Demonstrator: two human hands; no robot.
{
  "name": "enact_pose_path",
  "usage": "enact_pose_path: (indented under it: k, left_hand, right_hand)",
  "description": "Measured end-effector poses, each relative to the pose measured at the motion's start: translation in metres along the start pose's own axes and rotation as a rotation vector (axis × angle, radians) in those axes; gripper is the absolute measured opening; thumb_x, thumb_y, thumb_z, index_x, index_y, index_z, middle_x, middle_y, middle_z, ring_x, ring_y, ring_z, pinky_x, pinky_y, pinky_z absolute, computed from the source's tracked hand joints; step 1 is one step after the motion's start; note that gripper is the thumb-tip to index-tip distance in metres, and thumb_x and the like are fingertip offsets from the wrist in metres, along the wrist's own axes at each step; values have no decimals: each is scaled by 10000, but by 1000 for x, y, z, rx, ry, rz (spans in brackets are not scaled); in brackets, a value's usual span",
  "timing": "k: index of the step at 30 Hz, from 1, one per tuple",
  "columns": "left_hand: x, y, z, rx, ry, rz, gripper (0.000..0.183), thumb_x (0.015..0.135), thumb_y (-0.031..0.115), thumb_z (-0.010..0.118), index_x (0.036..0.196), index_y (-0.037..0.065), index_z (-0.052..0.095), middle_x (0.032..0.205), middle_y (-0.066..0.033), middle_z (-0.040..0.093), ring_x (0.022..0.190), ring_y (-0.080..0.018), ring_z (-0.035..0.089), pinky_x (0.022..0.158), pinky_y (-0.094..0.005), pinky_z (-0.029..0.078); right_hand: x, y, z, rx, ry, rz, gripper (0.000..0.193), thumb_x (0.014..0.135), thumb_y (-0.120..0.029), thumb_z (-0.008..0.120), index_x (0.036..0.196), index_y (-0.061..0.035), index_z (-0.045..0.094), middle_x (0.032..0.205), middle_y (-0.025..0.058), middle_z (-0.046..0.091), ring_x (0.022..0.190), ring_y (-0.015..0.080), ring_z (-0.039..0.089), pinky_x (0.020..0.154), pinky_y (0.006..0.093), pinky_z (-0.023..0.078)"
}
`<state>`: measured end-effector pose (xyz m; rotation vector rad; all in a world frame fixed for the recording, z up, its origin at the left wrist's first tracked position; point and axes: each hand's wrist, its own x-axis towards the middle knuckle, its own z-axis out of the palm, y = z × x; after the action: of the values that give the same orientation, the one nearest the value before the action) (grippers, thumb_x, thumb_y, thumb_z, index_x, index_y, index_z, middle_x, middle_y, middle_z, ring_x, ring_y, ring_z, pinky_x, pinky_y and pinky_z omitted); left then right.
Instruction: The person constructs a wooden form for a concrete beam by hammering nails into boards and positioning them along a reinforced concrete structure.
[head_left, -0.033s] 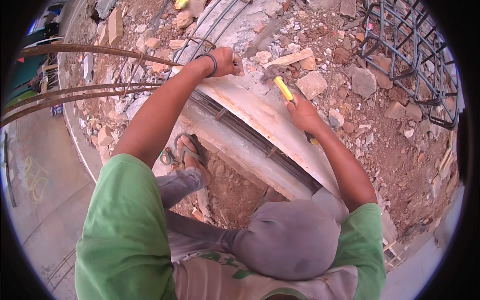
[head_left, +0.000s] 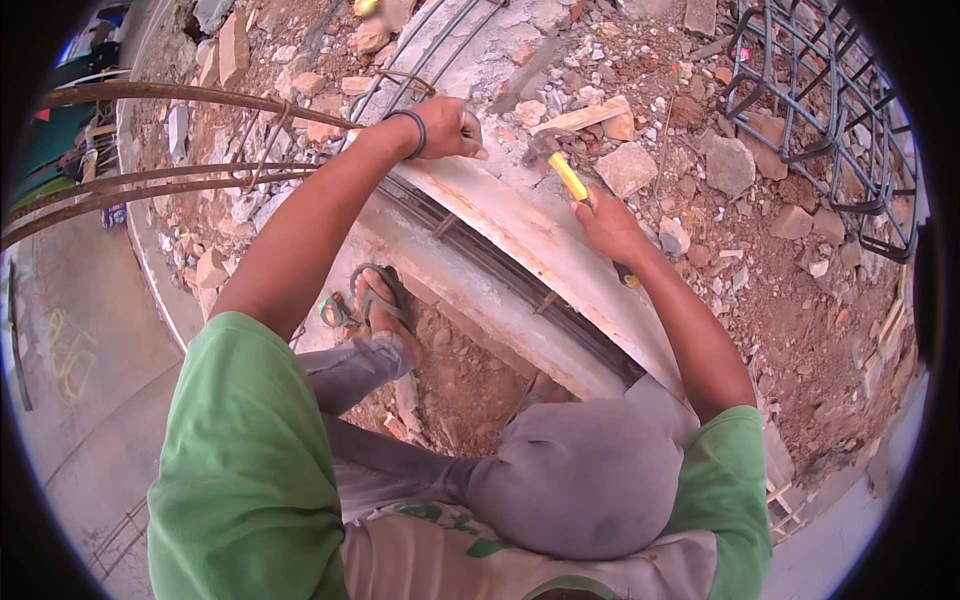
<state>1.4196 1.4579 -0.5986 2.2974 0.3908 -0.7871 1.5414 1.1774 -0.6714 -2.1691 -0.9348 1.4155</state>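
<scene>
On my feed, the left hand curls inward at twelve o'clock over a pale, rust-stained panel; how tightly, or on what, I can't tell. At one o'clock the right hand wraps the hammer, yellow-handled with a dusty grey head. Since the earlier frame, the left forearm shifted slightly toward nine; the hammer barely moved. A gap parts left hand and hammer; a rebar cage edges two o'clock.

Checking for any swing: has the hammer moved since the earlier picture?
No, not noticeably: the hammer, held in the right hand, keeps its place near the left end of the pale wood piece.
</scene>
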Motion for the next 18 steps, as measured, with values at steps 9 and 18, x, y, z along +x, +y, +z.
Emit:
enact_pose_path:
  k: [9, 18]
  left_hand:
    - [-57, 22, 6, 703, -2, 305, 216, 733, 143, 682, 922, 47, 719, 965, -129, 672, 826, -338, 668, 747, -404, 529]
    - [-36, 37, 0, 771, -238, 205, 127, 665, 45, 654, 773, 2, 707, 804, -194, 687, 785, -351, 681, 695, -404, 544]
  right_hand:
    - [10, 2, 7, -8, -71, -73, 271, 964, -278, 507, 1058, -24, 500, 678, 65, 492, 462, 154, 494, 408, 330, 436]
    - [-3, -23, 4, 244, -322, 173, 261, 951, -256, 533, 865, -19, 466, 624, 28, 467, 431, 138, 468, 390, 312, 425]
